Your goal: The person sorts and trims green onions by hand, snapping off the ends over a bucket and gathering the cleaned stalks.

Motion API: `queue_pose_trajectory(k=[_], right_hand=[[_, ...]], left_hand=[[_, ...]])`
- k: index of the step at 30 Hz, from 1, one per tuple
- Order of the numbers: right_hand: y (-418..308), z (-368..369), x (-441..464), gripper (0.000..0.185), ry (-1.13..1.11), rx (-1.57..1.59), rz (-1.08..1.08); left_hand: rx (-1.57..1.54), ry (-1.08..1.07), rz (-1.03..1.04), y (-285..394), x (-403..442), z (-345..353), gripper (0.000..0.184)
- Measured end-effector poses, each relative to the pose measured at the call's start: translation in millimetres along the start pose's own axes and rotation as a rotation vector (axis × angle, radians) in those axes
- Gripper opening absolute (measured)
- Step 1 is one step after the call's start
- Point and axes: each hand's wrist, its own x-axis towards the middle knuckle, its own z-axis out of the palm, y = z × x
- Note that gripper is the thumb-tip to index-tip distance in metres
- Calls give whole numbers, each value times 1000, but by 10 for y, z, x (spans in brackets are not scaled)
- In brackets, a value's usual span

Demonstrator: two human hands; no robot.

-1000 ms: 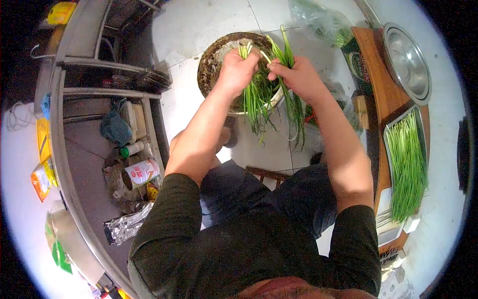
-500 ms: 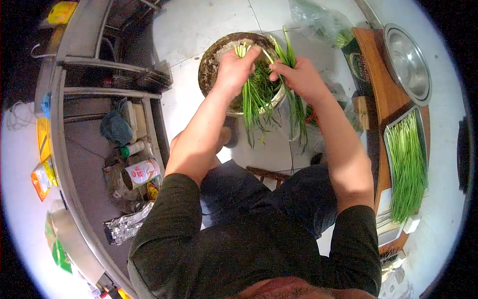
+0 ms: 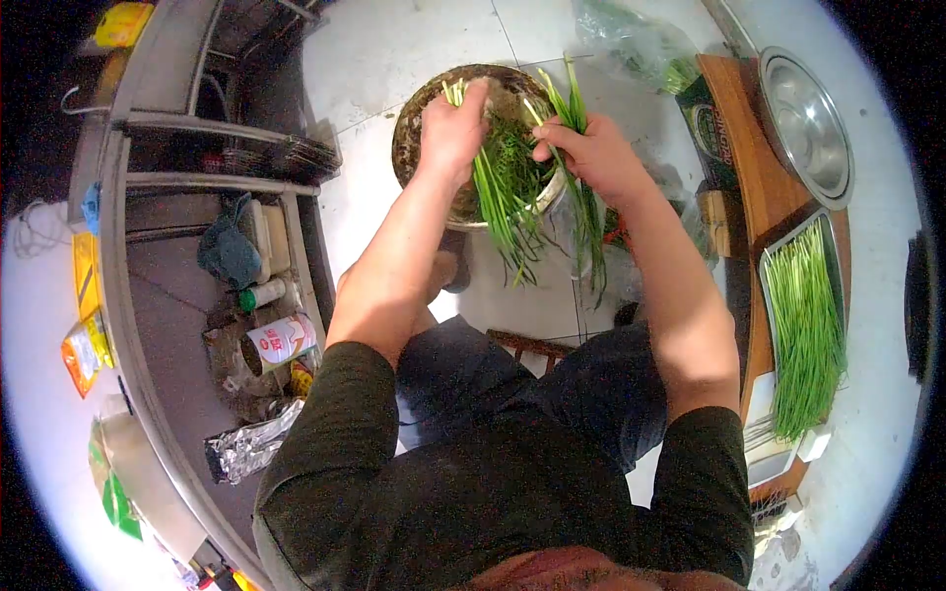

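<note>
Left hand (image 3: 453,133) and right hand (image 3: 591,155): both loaded

From my distant seat I log 2 grasps. Left fingers wrap the left bunch of green stalks (image 3: 499,209); pale ends rise past the thumb, green tips trail over the near rim of the basin (image 3: 407,148). Right fingers grip the right bunch of green stalks (image 3: 591,229), thumb pinching near 1 pale end that leans left of the rest. Bunches apart.

Below, I see the basin's browned wall, loose greens (image 3: 528,163) inside; pale floor (image 3: 365,54) around it.

Farther right, I note a wooden surface (image 3: 741,116) with 1 tray (image 3: 838,271) of more stalks (image 3: 806,335), laid lengthwise; metal bowl (image 3: 813,128) beside it.

Far left: a shelf (image 3: 177,345) with blue cloth (image 3: 229,246), printed can (image 3: 284,343), crumpled foil (image 3: 251,443).
</note>
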Motion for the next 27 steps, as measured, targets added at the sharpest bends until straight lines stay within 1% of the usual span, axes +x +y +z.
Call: queue_pose_trajectory(k=[2,3,6,7,11,13,14,16,17,19,22,23,26,27], right_hand=[[-11,-9,-1,19,-23,104,58],[-21,-10,-3,19,-25,134,59],[-41,5,-13,19,-33,205,65],[-43,10,-17,19,-33,218,65],[-101,25,-44,19,-17,258,96],[-27,-1,-11,26,-31,258,78],[6,-5,9,30,-39,259,67],[33,14,19,24,-38,258,74],[35,24,19,21,-37,257,78],[21,53,13,23,-40,242,77],[18,82,10,24,-48,169,65],[17,94,8,24,-52,137,59],[-36,145,-32,25,-71,253,28],[-22,140,-11,27,-89,306,14]], left_hand=[[61,2,-6,-23,7,-14,20],[122,-9,-40,-24,-10,-11,20],[180,-72,10,-52,-15,18,19],[136,-74,11,-77,-20,27,19],[129,-41,-16,-157,37,25,21],[171,-62,-25,-117,-2,40,23],[107,-40,-30,-83,-26,62,23],[-21,3,-43,0,-88,134,25],[-23,-66,-67,-32,-69,113,25],[-25,-206,-117,-93,-28,56,26],[-36,-351,-77,-80,-88,98,25],[-39,-366,-121,-37,-127,104,26],[-20,-59,-152,71,-144,158,26],[-173,-166,-225,56,-87,79,26]])
